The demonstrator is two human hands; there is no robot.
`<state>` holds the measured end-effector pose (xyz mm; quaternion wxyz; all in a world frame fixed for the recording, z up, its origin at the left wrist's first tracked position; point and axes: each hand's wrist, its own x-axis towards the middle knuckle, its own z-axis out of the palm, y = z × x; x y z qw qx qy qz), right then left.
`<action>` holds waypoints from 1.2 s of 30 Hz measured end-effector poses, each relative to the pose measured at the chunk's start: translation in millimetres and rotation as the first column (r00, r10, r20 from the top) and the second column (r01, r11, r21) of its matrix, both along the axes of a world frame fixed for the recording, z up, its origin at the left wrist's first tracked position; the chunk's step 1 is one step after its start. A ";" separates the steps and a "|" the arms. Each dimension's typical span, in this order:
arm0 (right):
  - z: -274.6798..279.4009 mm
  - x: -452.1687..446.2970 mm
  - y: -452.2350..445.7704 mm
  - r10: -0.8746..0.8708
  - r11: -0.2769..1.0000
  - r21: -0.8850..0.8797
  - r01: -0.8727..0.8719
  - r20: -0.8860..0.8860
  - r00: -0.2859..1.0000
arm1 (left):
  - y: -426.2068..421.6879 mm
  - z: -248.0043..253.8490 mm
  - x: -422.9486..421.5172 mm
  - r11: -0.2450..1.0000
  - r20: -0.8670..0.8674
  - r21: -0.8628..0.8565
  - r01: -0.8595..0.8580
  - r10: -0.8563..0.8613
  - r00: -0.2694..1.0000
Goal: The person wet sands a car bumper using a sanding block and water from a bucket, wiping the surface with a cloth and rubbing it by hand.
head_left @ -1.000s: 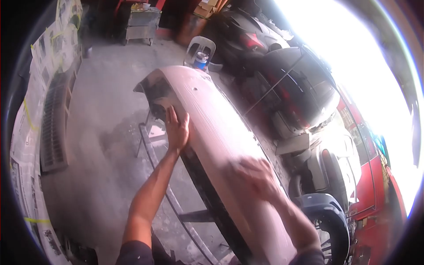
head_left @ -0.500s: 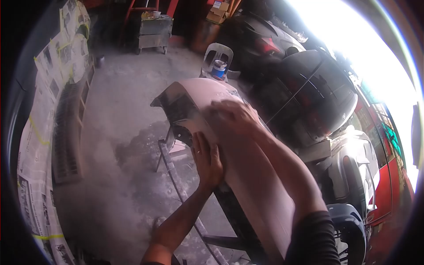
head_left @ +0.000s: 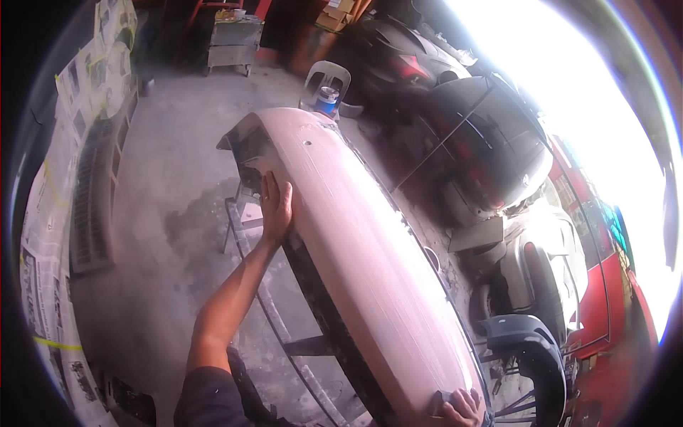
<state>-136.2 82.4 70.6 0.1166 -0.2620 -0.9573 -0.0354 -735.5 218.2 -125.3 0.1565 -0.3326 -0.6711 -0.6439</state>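
A long car bumper (head_left: 348, 242), coated in dusty pink primer with dark bare edges, lies lengthwise before me on a metal stand (head_left: 274, 320). My left hand (head_left: 276, 210) rests against its left side near the far end, fingers stretched out and thumb apart, holding nothing. Down at the near right end, my right hand (head_left: 462, 409) presses a small grey sanding pad (head_left: 441, 402) onto the primed surface. The fingers curl over the pad, which is partly hidden. A small round hole (head_left: 307, 143) shows near the bumper's far end.
Beyond the bumper, a plastic chair (head_left: 327, 78) bears a blue can (head_left: 326, 101). A grey cart (head_left: 235, 43) stands at the back. Dark car parts (head_left: 491, 149) and another bumper (head_left: 526, 334) crowd the right. Newspaper-masked panels (head_left: 50, 235) line the left.
My right hand has moved from the bumper's far end to its near right end. My left hand stays on the left side. The view has shifted, showing more of the bumper.
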 end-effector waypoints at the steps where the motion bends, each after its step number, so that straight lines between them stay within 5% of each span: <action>1: -1.6 -1.6 15.1 0.049 0.999 0.003 -0.049 0.021 0.999 | -0.6 1.4 2.2 1.000 -0.040 0.009 -0.013 0.014 0.999; 5: 25.6 -214.4 143.5 0.436 0.899 -0.060 -0.434 0.030 0.899 | -5.6 -5.3 9.5 0.998 0.060 -0.040 0.044 -0.042 0.997; 8: 11.8 -469.5 240.8 0.753 0.648 -0.034 -0.761 -0.122 0.646 | -7.4 2.9 11.7 0.989 0.159 -0.092 0.114 -0.098 0.982; 11: -26.6 -636.0 300.0 0.480 0.855 -0.128 -0.503 -0.171 0.860 | -28.5 33.5 11.6 0.981 0.331 -0.100 0.164 -0.123 0.936; 13: -35.1 -632.1 301.4 0.487 0.857 -0.107 -0.504 -0.148 0.861 | -28.6 39.7 11.4 0.971 0.400 -0.123 0.206 -0.141 0.906; 15: -12.6 -574.6 283.4 0.535 0.829 -0.094 -0.551 -0.151 0.831 | -10.9 -7.7 -2.2 0.932 0.022 -0.359 0.049 -0.043 0.999; 17: -7.6 -452.1 257.5 0.628 0.754 -0.115 -0.647 -0.168 0.760 | -7.9 21.9 -6.1 0.978 0.454 0.085 0.189 -0.207 0.867; 18: 7.3 -369.6 215.5 0.556 0.824 -0.064 -0.563 -0.103 0.825 | 5.2 -17.1 -25.3 0.970 -0.129 -0.242 0.013 -0.045 0.991; 20: 11.3 -214.2 151.0 0.490 0.867 -0.060 -0.494 -0.071 0.869 | 4.7 6.4 -10.4 0.976 0.073 -0.182 0.123 -0.111 0.991; 21: 31.4 -155.6 97.9 0.307 0.944 -0.153 -0.292 0.087 0.948 | 3.8 17.5 -0.3 0.975 0.138 -0.157 0.157 -0.136 0.981; 25: -1.9 22.4 18.1 0.055 0.998 -0.012 -0.055 -0.002 0.999 | -4.1 43.1 13.1 0.984 0.334 -0.029 0.173 -0.154 0.930; 29: 19.6 -100.3 102.7 0.241 0.969 -0.052 -0.243 -0.047 0.969 | -16.4 60.2 26.4 0.968 0.391 0.048 0.248 -0.247 0.887; 30: 20.8 -161.9 142.9 0.332 0.941 -0.040 -0.335 -0.055 0.942 | -19.9 65.5 29.7 0.977 0.392 -0.004 0.213 -0.194 0.899; 32: 10.1 -314.6 225.6 0.577 0.812 -0.020 -0.583 -0.125 0.807 | -19.1 62.7 28.7 0.946 0.424 0.158 0.283 -0.324 0.846; 34: -10.2 -491.6 283.3 0.690 0.707 -0.022 -0.706 -0.193 0.697 | -22.8 58.6 29.3 0.978 0.315 -0.036 0.206 -0.185 0.931; 35: -11.5 -561.7 291.9 0.568 0.794 -0.145 -0.590 -0.166 0.806 | -26.2 73.1 33.3 0.969 0.430 0.067 0.238 -0.243 0.869; 36: -31.8 -615.8 319.6 0.533 0.833 -0.071 -0.549 -0.161 0.831 | -32.3 83.8 34.4 0.970 0.444 -0.035 0.241 -0.201 0.873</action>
